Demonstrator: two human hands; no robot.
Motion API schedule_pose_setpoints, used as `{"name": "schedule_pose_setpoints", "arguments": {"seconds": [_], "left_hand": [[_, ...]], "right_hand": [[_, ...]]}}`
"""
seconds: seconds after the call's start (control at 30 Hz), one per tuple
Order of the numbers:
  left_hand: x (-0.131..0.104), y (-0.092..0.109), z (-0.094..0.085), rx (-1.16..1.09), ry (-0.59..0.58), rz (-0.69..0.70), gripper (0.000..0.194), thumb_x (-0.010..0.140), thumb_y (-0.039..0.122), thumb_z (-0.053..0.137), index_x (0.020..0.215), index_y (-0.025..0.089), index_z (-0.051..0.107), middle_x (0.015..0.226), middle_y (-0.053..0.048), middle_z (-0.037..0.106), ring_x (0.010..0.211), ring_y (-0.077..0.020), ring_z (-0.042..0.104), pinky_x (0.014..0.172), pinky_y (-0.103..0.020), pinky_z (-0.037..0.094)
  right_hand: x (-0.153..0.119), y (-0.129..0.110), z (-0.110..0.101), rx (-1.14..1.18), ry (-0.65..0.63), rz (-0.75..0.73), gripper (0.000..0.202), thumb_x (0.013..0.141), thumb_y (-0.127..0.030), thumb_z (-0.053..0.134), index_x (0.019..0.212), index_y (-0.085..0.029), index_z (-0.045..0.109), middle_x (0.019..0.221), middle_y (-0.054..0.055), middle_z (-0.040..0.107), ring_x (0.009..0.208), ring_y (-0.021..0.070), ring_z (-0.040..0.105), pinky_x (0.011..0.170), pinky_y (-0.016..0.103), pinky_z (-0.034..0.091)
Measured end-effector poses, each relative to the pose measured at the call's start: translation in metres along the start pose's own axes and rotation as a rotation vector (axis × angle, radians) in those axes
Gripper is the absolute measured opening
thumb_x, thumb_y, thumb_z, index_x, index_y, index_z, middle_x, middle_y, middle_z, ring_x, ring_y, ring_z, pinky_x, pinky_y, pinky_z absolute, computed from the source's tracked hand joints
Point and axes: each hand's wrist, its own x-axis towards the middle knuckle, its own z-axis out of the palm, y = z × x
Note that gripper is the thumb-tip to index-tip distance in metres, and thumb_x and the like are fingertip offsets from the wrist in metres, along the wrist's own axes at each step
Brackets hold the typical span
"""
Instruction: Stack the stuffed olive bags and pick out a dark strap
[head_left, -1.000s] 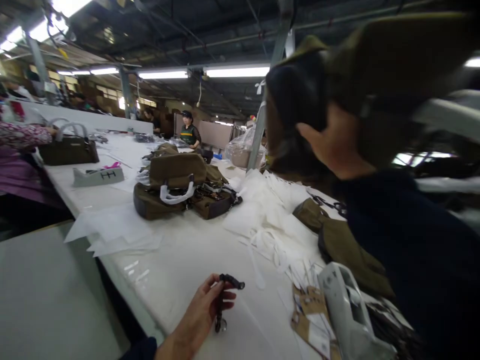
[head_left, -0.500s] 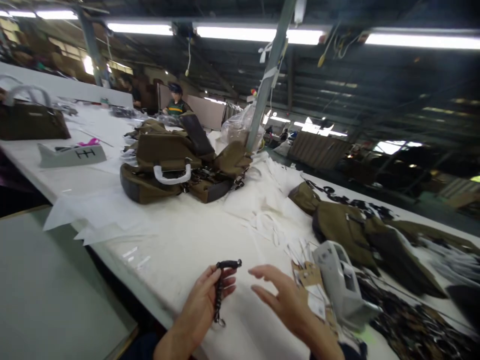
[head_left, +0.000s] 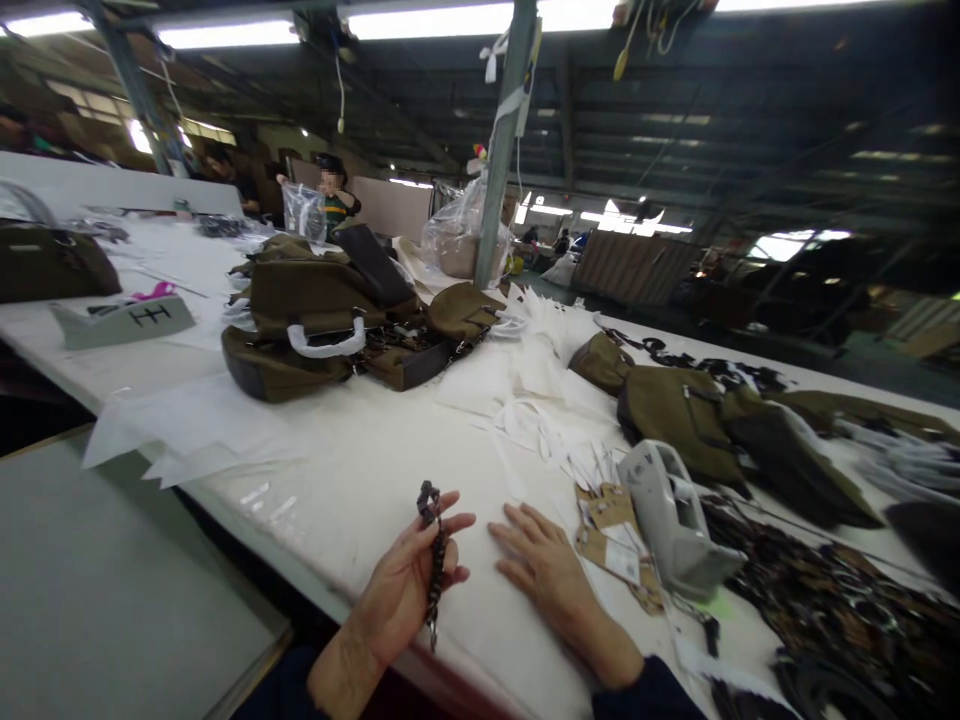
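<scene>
Fingers of the left hand are curled round a dark strap, which is held upright just above the near edge of the tabletop; a metal clip is seen dangling at its lower end. The right hand is laid flat, palm down, on the white cloth just beside it, fingers spread and nothing gripped.

Just right of that hand, brown tags are scattered, and a grey tape dispenser is set beside them. Beyond, white paper strips are strewn across the middle. A heap of olive bags is piled at the far left, one white handle showing. More olive bags are spread along the right, with a tangle of dark straps near the corner. A grey tray is parked far left. A person is glimpsed at the far end.
</scene>
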Motion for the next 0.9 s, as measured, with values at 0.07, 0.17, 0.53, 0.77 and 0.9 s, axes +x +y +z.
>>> {"name": "schedule_pose_setpoints", "arguments": {"seconds": [0.07, 0.17, 0.53, 0.77, 0.9], "left_hand": [[-0.004, -0.001, 0.007, -0.022, -0.027, -0.016, 0.042, 0.096, 0.026, 0.053, 0.138, 0.022, 0.051, 0.132, -0.013, 0.059, 0.083, -0.0137, 0.064, 0.076, -0.032, 0.059], [-0.008, -0.003, 0.016, -0.049, -0.057, -0.039, 0.044, 0.097, 0.036, 0.049, 0.139, 0.021, 0.05, 0.138, -0.014, 0.055, 0.099, -0.02, 0.065, 0.084, -0.035, 0.057], [-0.022, -0.019, 0.026, 0.167, -0.057, 0.054, 0.041, 0.099, 0.039, 0.049, 0.134, 0.019, 0.055, 0.129, -0.016, 0.06, 0.104, -0.0253, 0.063, 0.086, -0.038, 0.052], [-0.041, -0.025, 0.032, 0.425, -0.091, 0.086, 0.031, 0.098, 0.034, 0.052, 0.123, 0.019, 0.063, 0.116, -0.012, 0.065, 0.102, -0.0246, 0.062, 0.095, -0.039, 0.047], [-0.045, -0.025, 0.039, 0.318, -0.11, 0.05, 0.031, 0.098, 0.032, 0.052, 0.123, 0.02, 0.063, 0.123, -0.013, 0.063, 0.103, -0.0244, 0.061, 0.099, -0.04, 0.046]], "right_hand": [[0.008, 0.006, 0.002, -0.015, 0.037, 0.031, 0.042, 0.092, -0.036, 0.063, 0.134, -0.035, 0.057, 0.145, 0.004, 0.051, 0.134, 0.0313, 0.042, 0.106, 0.05, 0.042], [0.013, 0.014, 0.003, -0.027, 0.082, 0.091, 0.038, 0.093, -0.036, 0.061, 0.131, -0.03, 0.059, 0.14, 0.008, 0.055, 0.13, 0.0322, 0.045, 0.103, 0.052, 0.044], [-0.021, -0.037, -0.029, 0.728, 0.307, 0.107, 0.022, 0.097, -0.034, 0.051, 0.112, -0.025, 0.066, 0.118, 0.007, 0.065, 0.112, 0.0233, 0.058, 0.091, 0.038, 0.051], [-0.055, -0.086, -0.043, 1.04, 0.227, 0.223, 0.02, 0.097, -0.039, 0.052, 0.108, -0.03, 0.066, 0.115, 0.001, 0.068, 0.107, 0.0219, 0.062, 0.086, 0.031, 0.05], [-0.063, -0.096, -0.042, 1.101, 0.254, 0.294, 0.029, 0.092, -0.042, 0.058, 0.118, -0.029, 0.062, 0.115, 0.004, 0.067, 0.099, 0.0228, 0.064, 0.079, 0.031, 0.053]]}}
